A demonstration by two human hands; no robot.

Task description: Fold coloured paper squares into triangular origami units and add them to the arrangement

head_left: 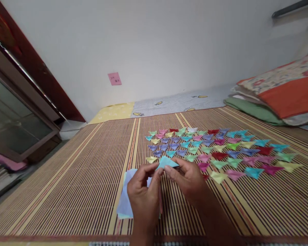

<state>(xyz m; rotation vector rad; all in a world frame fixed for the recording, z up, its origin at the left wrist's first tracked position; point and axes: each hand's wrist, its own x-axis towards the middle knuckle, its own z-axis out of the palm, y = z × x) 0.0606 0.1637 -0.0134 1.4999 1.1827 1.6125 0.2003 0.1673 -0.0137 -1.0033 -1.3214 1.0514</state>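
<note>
Light-blue folded paper (167, 162) | pinched in both hands (145, 193) (191, 179) | striped mat (79, 181) below

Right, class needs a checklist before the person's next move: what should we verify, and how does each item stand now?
1. Blue paper gripped: ok, left hand and right hand both pinch it.
2. Its creases sharp: cannot tell, hands partly cover it.
3. Paper stack nearby: ok, beside the left hand.
4. Stack squared: not ok, edges stick out unevenly.
5. Folded pieces in rows: ok, on the striped mat.
</note>
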